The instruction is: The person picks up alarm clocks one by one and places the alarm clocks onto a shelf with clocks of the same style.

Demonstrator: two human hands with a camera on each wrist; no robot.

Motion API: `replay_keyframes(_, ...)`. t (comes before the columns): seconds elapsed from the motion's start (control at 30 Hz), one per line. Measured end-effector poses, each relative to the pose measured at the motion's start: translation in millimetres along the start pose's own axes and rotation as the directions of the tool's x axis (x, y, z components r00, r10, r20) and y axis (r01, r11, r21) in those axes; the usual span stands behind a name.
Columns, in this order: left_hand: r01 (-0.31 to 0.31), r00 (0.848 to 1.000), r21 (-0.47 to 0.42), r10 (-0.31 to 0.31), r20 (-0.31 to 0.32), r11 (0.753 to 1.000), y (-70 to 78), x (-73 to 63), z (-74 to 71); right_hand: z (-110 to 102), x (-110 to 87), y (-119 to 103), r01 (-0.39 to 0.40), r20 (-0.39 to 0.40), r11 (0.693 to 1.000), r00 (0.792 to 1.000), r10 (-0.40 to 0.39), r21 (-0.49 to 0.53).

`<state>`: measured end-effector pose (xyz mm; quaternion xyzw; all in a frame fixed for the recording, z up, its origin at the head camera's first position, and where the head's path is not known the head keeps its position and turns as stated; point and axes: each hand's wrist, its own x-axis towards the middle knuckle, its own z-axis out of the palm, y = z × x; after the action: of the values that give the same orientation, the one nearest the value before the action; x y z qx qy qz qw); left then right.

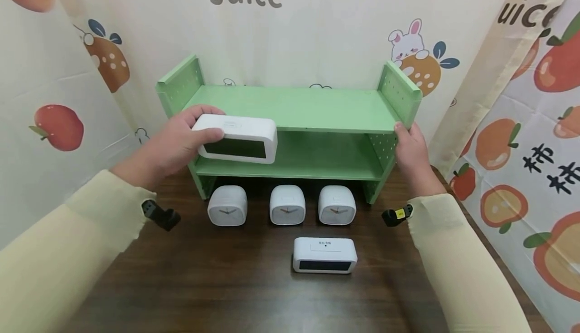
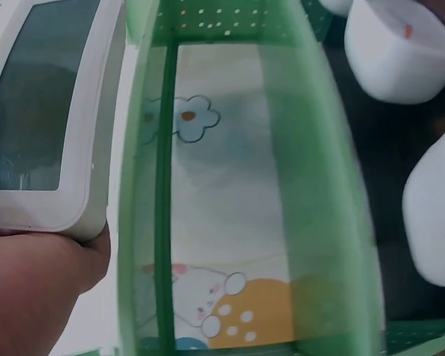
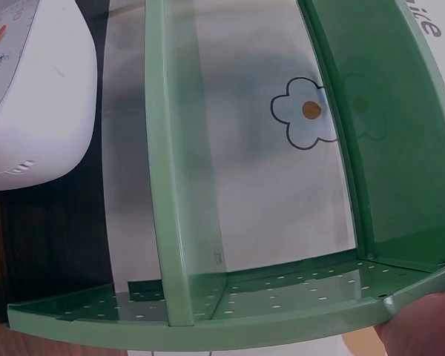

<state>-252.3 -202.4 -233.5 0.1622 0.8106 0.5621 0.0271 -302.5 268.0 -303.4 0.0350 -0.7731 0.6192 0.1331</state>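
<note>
While gripping a white digital clock (image 1: 240,139) in the left hand (image 1: 181,136), holding it up before the green shelf (image 1: 290,106)! Clasping the shelf's right side with the right hand (image 1: 413,155), well right of that clock grip. Seemingly done: lining up three analog clocks (image 1: 287,204) on the tabletop (image 1: 217,277), below the grip and off to its right. Apparently left: setting down the held clock, maybe shifting the second digital clock (image 1: 324,256), lower and farther right.

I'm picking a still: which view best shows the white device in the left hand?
The head view: the white device is uncropped, its dark screen visible, gripped by the left hand. The left wrist view crops it at top and left; the right wrist view doesn't show it.
</note>
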Motion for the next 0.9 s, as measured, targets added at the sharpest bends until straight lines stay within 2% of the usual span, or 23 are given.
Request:
replay_keyframes(0.2, -0.013, 1.0, 0.076, 0.013, 0.0, 0.997, 13.3, 21.1, -7.6, 0, -1.1, -1, -0.003, -0.007, 1.0, 1.0, 0.003, 0.005)
replay_keyframes(0.47, -0.056, 0.998, -0.01, 0.056, -0.009, 0.998, 29.5, 50.7, -16.6, -2, -2.3, -2, -0.004, -0.022, 1.0, 1.0, 0.004, 0.003)
replay_keyframes(0.6, -0.062, 0.998, -0.057, 0.06, -0.032, 0.996, 32.6, 59.1, -21.4, -1, -2.4, -3, 0.009, -0.034, 1.0, 0.999, -0.01, -0.013)
replay_keyframes(0.67, -0.058, 0.998, -0.092, 0.054, -0.04, 0.994, 32.1, 61.6, -23.8, 1, -2.0, -2, 0.025, -0.03, 1.0, 0.999, -0.026, -0.014)
replay_keyframes(0.77, -0.034, 0.998, -0.091, 0.029, -0.048, 0.995, 30.2, 66.2, -27.6, 2, -1.0, -1, 0.045, -0.013, 0.999, 0.999, -0.045, -0.009)
replay_keyframes(0.9, 0.014, 0.997, -0.02, -0.015, -0.071, 1.0, 32.1, 79.7, -30.9, 0, 0.0, 1, 0.027, -0.01, 1.0, 1.0, -0.027, -0.01)
